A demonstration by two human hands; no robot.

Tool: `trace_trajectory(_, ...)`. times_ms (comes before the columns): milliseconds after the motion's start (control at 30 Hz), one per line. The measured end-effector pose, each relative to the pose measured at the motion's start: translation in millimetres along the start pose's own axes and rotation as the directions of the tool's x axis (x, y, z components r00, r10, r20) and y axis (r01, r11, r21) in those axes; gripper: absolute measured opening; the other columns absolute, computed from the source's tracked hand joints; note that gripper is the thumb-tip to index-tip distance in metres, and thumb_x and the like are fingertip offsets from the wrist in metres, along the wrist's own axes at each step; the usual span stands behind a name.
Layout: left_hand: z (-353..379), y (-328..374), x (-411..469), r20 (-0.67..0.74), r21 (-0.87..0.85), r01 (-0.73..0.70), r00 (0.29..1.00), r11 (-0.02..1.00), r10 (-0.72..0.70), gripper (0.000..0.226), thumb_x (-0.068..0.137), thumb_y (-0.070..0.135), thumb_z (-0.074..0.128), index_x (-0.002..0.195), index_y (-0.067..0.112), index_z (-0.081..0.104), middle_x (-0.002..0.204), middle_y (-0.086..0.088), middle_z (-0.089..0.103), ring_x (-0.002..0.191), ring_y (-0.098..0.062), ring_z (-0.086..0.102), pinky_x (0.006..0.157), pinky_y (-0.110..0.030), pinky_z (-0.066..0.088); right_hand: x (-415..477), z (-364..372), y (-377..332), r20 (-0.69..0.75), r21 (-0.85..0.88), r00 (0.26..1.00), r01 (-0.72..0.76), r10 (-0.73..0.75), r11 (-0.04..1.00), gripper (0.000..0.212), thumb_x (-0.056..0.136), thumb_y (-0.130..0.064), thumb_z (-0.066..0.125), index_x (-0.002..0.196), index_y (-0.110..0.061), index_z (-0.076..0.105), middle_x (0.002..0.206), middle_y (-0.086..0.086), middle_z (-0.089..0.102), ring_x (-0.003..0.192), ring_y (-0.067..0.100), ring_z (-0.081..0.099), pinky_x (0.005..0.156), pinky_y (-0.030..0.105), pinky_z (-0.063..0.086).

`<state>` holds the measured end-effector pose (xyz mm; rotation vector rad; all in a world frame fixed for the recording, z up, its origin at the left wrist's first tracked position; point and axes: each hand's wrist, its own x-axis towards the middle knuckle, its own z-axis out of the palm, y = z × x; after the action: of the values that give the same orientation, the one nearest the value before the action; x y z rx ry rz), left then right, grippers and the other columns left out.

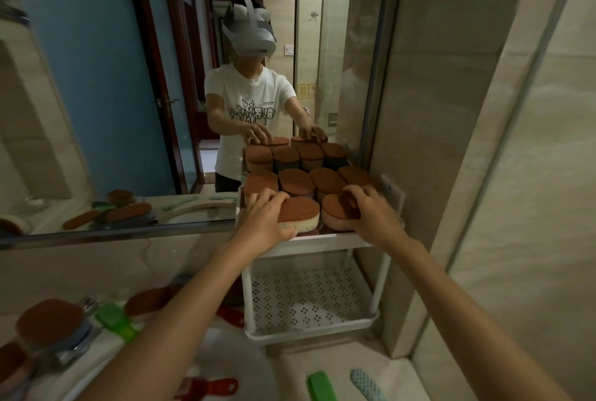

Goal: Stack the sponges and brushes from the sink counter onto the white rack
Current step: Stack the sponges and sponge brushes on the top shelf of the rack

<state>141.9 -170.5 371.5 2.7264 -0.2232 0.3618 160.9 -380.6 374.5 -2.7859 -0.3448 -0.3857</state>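
Both arms reach up toward frame centre. The left hand [265, 219] curls around a yellow-based sponge [300, 215] on the white rack [325, 243] top shelf. The right hand [371, 214] presses, apparently clasping, a pink-based sponge [335, 211] beside it.

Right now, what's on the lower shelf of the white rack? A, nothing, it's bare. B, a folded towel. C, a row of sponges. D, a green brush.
A: the perforated lower shelf of the white rack shows only its hole pattern, while the sponges all sit on the top tier.
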Motion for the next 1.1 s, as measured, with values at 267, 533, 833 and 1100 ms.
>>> trace_trajectory(267, 0, 3, 0, -0.003, -0.017, 0.001, 1.0, 1.0, -0.001, 0.071, 0.073, 0.036, 0.069, 0.134, 0.024, 0.034, 0.131, -0.002, 0.037, 0.123, -0.024, 0.032, 0.097, -0.037, 0.038, -3, 3, 2, -0.006, -0.065, 1.0, -0.005, 0.004, 0.998, 0.054, 0.088, -0.021, 0.056, 0.139, -0.024, 0.035, 0.141, 0.01, 0.039, 0.128, 0.033, 0.037, 0.1, 0.044, 0.038)
trace_trajectory(533, 3, 1, -1, -0.055, -0.118, -0.014, 0.998, 0.993, 0.008, 0.057, 0.076, 0.04, 0.065, 0.126, 0.024, 0.046, 0.127, 0.0, 0.041, 0.119, -0.019, 0.036, 0.09, -0.03, 0.036, -6, 7, -1, -0.039, -0.059, 0.998, 0.049, -0.052, 0.997, 0.053, 0.086, -0.015, 0.055, 0.137, -0.022, 0.043, 0.143, 0.01, 0.041, 0.132, 0.029, 0.036, 0.112, 0.042, 0.021)
trace_trajectory(833, -14, -8, 22, -0.193, -0.327, 0.34, 0.889, 0.881, -0.415, 0.041, 0.095, 0.032, 0.038, 0.13, 0.011, 0.04, 0.133, -0.014, 0.044, 0.121, -0.03, 0.043, 0.095, -0.04, 0.039, 12, -5, -30, -0.142, 0.249, 0.985, 0.133, -0.1, 0.959, 0.031, 0.086, -0.012, 0.046, 0.111, -0.01, 0.065, 0.124, 0.007, 0.057, 0.115, 0.024, 0.05, 0.1, 0.035, 0.035)
trace_trajectory(1100, -13, -13, 36, 0.031, -0.426, 0.444, 0.878, 0.788, -0.478, 0.048, 0.097, 0.036, 0.031, 0.135, 0.006, 0.034, 0.13, -0.018, 0.05, 0.114, -0.032, 0.051, 0.086, -0.037, 0.04, 27, 5, -31, 0.064, 0.138, 0.994, 0.078, -0.087, 0.987, 0.04, 0.094, -0.031, 0.037, 0.133, -0.025, 0.047, 0.14, 0.007, 0.046, 0.126, 0.027, 0.043, 0.103, 0.038, 0.035)
